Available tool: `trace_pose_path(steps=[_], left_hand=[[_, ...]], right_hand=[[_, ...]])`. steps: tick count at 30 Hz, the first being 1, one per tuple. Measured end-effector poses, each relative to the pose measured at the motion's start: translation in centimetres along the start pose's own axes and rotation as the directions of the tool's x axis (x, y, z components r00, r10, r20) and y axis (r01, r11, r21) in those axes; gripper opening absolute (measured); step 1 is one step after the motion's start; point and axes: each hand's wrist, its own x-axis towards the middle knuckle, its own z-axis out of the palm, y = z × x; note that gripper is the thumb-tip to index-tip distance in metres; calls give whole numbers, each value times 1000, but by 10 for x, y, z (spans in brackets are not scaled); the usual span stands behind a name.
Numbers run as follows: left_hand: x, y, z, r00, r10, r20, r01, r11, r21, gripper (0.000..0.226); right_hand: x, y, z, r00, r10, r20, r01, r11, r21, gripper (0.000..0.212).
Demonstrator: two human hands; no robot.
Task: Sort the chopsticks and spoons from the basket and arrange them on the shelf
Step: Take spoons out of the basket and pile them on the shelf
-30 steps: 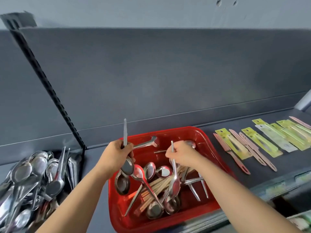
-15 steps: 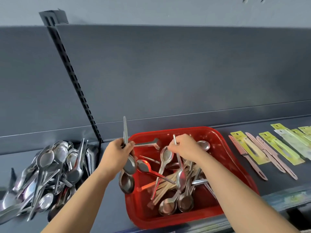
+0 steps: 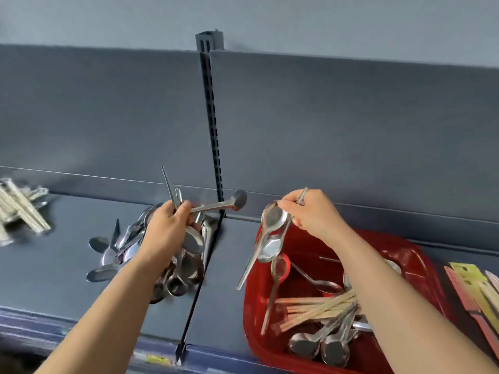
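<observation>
Gripping a fistful of steel spoons [image 3: 216,207], the left hand [image 3: 164,233] is hovering over the spoon pile [image 3: 118,247] near the back edge of the shelf [image 3: 54,265], beside the black slotted upright [image 3: 213,130]. The right hand [image 3: 310,211] is pinching two spoons [image 3: 272,220] (bowls nested, handles dangling) above the left rim of the red basket [image 3: 405,244]. Wooden chopsticks [image 3: 318,309] and loose spoons [image 3: 318,344] are lying inside it, toward the shelf's front edge.

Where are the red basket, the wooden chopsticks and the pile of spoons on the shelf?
red basket [image 3: 251,333]: head view, its left wall.
wooden chopsticks [image 3: 318,309]: head view, middle of the bundle.
pile of spoons [image 3: 101,275]: head view, a spoon bowl at its left edge.
</observation>
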Motion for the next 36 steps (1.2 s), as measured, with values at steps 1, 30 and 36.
trace_pose_path(steps=[1,30,36], left_hand=[[5,-6,-11,1000,-14,-9,14,1000,-8,30],[140,-126,-76,976,17,215,-67,972,225,26],[138,-125,-77,970,62,236,-119,965,234,63]], right_hand=[[3,-6,16,999,-11,36,11,1000,1,18],[51,-19,229,928,351,-122,-367,917,-156,18],[41,-21,222,891,424,-164,-443,891,-100,42]])
